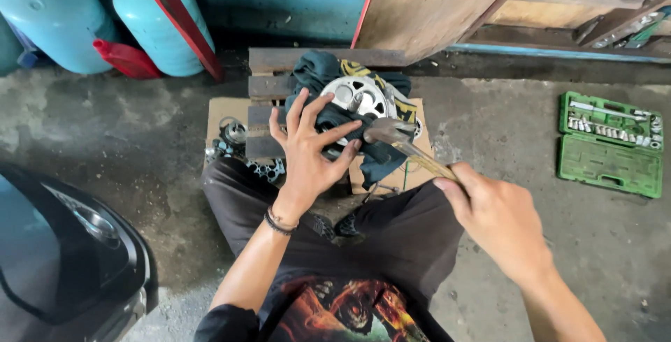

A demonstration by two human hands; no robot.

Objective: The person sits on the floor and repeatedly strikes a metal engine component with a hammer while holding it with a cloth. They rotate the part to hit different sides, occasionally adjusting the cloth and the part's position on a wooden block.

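Sitting on the concrete floor [140,146], the person faces a low stack of wooden planks [279,83] with a sheet of cardboard [222,115] under it, set near the floor's far edge by a blue wall. Two pale blue gas cylinders [150,20] stand at the far left corner, with a red plastic piece [126,59] leaning at their foot. Part of a dark vehicle body [70,244] fills the near left corner. An open green socket set case [609,143] lies well apart on the floor toward the right edge.

On the planks rests a dark cloth [325,69] wrapped about a round silvery metal part [353,97] pierced with holes. The left hand [307,150] presses down on the cloth just beside that part, fingers spread wide and grasping nothing. The right hand [500,220] is clenched around the wooden handle of a hammer [405,143], whose metal head hangs just over the near right rim of the round part; whether it touches cannot be told. Small metal parts [234,136] lie on the cardboard at the left edge of the planks. A dark bracelet [278,223] circles the left wrist.
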